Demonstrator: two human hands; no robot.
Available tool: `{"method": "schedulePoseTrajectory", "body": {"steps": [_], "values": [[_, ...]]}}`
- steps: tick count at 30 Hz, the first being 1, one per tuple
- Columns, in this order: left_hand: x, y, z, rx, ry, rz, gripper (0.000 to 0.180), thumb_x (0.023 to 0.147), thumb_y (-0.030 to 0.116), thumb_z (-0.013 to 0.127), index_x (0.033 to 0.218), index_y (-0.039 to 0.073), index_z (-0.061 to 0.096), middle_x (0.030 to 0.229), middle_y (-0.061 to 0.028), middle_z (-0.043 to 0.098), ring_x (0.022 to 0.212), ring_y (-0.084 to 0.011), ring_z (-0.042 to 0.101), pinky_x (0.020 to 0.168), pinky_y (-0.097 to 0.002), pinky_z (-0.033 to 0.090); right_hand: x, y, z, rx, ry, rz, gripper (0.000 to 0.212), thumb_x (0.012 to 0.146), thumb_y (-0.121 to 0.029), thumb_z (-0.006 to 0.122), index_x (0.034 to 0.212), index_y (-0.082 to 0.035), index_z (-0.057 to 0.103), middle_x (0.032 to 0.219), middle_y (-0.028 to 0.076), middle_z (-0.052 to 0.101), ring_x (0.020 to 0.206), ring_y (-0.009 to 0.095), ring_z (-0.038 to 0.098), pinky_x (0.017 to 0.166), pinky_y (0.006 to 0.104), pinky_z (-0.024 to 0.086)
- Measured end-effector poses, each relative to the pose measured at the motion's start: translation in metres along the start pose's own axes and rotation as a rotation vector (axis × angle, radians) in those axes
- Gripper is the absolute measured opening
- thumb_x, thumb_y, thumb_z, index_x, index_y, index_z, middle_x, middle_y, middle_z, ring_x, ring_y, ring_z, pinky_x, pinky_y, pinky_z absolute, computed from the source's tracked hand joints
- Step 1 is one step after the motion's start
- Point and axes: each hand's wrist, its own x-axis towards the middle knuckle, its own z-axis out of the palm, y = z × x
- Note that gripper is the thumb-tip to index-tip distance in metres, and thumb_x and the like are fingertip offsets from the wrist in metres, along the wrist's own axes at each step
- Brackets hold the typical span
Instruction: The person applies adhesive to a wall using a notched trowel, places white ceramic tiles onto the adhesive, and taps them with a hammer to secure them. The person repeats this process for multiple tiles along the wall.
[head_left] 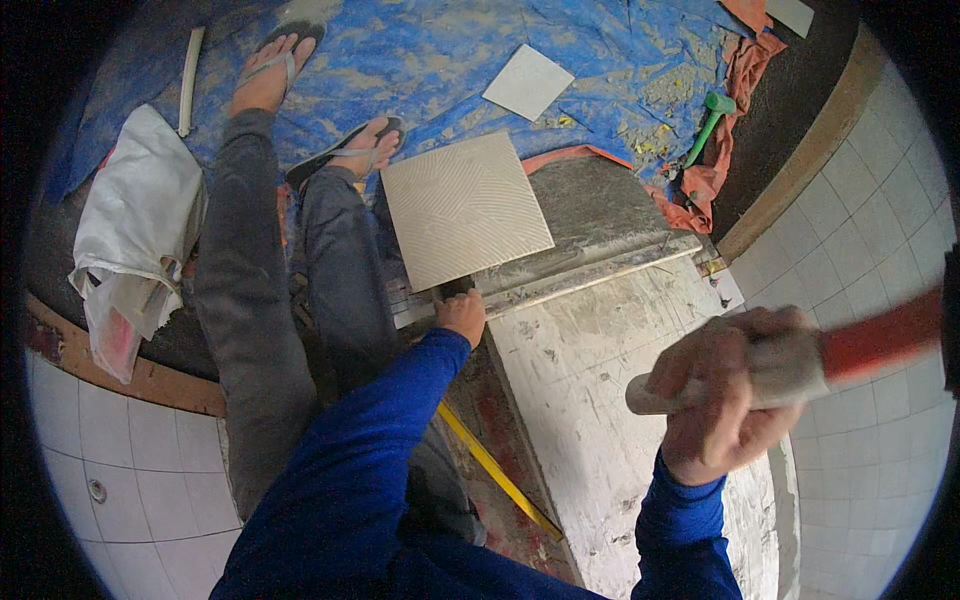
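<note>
A square tile (465, 210), its upper face covered in combed beige adhesive, lies in front of my left hand. My left hand (462, 316) is closed round a short dark handle (455, 288) at the tile's near edge; how it joins the tile is hidden. My right hand (722, 390) is raised over the pale slab (610, 350) at the right. It grips a tool with a worn, pale grip (650, 393) and a red shaft (885, 335). The tool's dark end is cut off by the right rim, so its kind does not show.
A dusty blue tarp (440, 60) covers the far floor, bearing a small pale tile (528, 83) and a green mallet (711, 125). A white sack (140, 200) stands left of my legs. Below my left hand lies a yellow strip (497, 468). Tiled walls (885, 200) rise on both sides.
</note>
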Motion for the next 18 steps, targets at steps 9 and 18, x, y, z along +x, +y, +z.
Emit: {"method": "schedulePoseTrajectory", "body": {"steps": [9,18], "values": [[0.002,-0.008,0.024,0.010,-0.004,0.113,0.043,0.104,0.015,0.049,0.144,-0.001,0.053,0.127,-0.0239,0.069,0.115,-0.0406,0.069,0.102,-0.0622,0.050,-0.034,0.121,-0.056,-1.072,-0.669,0.189,0.037,0.093,-0.012,0.071,0.115,0.004,0.045,0.078,0.032,0.066,0.071,0.053,0.066,0.060,0.0564,0.052],[0.002,-0.004,0.026,0.189,0.111,0.048,0.045,0.105,0.018,0.051,0.146,-0.001,0.055,0.126,-0.0192,0.072,0.120,-0.0377,0.069,0.098,-0.0595,0.054,-0.047,0.166,-0.057,-1.372,-0.881,0.494,0.042,0.095,-0.020,0.070,0.119,0.002,0.043,0.086,0.035,0.068,0.083,0.055,0.068,0.070,0.0584,0.056]]}}
